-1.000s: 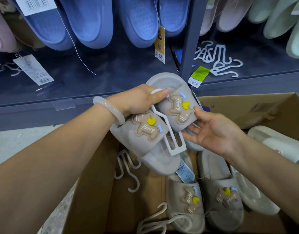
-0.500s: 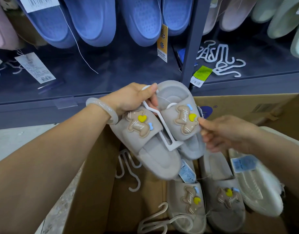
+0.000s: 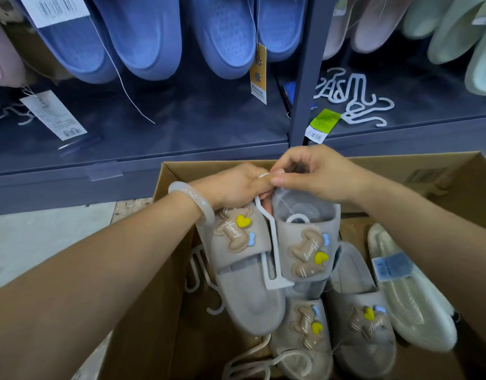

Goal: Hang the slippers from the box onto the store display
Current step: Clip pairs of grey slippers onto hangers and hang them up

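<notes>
Two beige slippers with bear badges, one on the left (image 3: 244,272) and one on the right (image 3: 305,242), sit on a white plastic hanger (image 3: 273,250) above the open cardboard box (image 3: 165,270). My left hand (image 3: 233,187) grips the top of the hanger and the heel end of the left slipper. My right hand (image 3: 316,174) pinches the heel rim of the right slipper, right against my left fingers. The hanger's hook is mostly hidden between both hands. Two more beige slippers (image 3: 368,333) lie in the box below.
Blue slippers (image 3: 143,37) hang on the dark display rack (image 3: 305,78) ahead, with pale pink and green ones to the right. Loose white hangers (image 3: 354,97) lie on the rack shelf and in the box. A white slipper (image 3: 409,297) lies in the box's right side.
My right hand rose from the right slipper's side to its heel rim, meeting my left hand. The pair on the hanger turned more upright and shifted right over the box.
</notes>
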A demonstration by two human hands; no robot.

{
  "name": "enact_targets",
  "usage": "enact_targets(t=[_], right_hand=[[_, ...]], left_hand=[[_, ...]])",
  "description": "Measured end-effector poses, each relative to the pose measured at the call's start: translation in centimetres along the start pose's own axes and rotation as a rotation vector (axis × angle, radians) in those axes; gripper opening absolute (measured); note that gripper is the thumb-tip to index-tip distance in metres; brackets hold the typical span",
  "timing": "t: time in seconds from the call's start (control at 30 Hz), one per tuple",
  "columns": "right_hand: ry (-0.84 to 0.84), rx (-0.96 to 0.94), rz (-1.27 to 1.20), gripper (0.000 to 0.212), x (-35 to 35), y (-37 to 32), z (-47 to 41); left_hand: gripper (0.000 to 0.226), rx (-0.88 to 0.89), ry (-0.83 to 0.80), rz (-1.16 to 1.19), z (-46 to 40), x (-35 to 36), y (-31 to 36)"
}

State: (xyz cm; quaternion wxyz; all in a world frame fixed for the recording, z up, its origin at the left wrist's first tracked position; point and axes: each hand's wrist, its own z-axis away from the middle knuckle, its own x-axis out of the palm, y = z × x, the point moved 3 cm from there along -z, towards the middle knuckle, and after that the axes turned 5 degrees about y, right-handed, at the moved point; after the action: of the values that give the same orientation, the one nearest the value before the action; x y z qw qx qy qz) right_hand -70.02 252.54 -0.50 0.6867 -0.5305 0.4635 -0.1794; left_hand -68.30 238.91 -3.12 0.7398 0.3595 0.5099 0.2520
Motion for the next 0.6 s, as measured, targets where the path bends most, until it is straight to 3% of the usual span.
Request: enact_targets(t=[0.1,0.23,0.33,0.43,0.53,0.6], right_hand=[[-0.016,0.033,0.094,0.016,0.2,0.8,-0.2],[0.063,0.059,0.282,0.009,0.1,1.6,-0.5],[0.141,0.099,0.293,0.024,-0.2,2.1,-0.7],[0.210,0.103,0.330,0.025,-0.4,2.5,-0.7],[0.241,0.104,0.402,0.019,-0.2,2.5,-0.6],[0.273,0.108,0.455,0.020,-0.3,2.4,-0.6]], left_hand=[[0.053,-0.015,0.021,0.007,-0.2,0.4,-0.5],[0.037,0.024,0.111,0.062,-0.4,0.3,-0.1],[0.027,0.060,0.222,-0.209,-0.4,-0.1,0.4],[0.043,0.028,0.327,-0.525,-0.2,0.0,0.5],[0.044,-0.066,0.424,-0.505,0.3,0.4,0.3],[0.032,-0.020,0.372,-0.449,0.5,1.3,0.2]])
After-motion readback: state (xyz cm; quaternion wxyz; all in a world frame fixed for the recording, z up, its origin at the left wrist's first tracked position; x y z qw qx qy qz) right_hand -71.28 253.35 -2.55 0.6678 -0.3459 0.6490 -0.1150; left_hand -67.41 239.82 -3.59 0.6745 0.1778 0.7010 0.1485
